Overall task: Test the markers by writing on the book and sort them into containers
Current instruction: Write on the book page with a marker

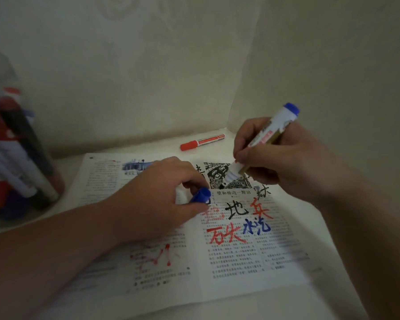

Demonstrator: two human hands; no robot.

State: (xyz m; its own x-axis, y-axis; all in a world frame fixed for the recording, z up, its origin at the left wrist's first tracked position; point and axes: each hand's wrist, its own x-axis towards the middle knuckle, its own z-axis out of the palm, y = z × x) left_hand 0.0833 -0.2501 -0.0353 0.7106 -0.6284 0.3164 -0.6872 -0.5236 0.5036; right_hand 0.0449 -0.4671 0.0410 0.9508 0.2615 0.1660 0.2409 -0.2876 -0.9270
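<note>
The right hand [286, 162], right of centre in the frame, has its grip closed around a blue-ended marker [270, 132]. Its fingers are curled round the white barrel in a writing hold. The marker is tilted, its blue end pointing to the upper right. Its dark tip is down on the open book [236, 262], touching the lower edge of the black-and-white printed picture at the top of the right page.

The left hand [153, 195] rests on the book at the centre of the frame, forearm coming in from the lower left. Its grip is closed on a blue cap [201, 197], pinched between thumb and fingers just left of the marker tip.

The book lies flat on the pale desk [240, 308]. Large handwritten characters in red, black and blue cover the upper right page below the picture. A red scribble marks the lower left page.

1 red marker [202, 142], capped, lies on the desk just beyond the book's top edge, near the wall [148, 65].

At the far left of the frame stands a clear container [14, 144], blurred, holding several markers leaning inside, red, dark and white. I cannot count them.
</note>
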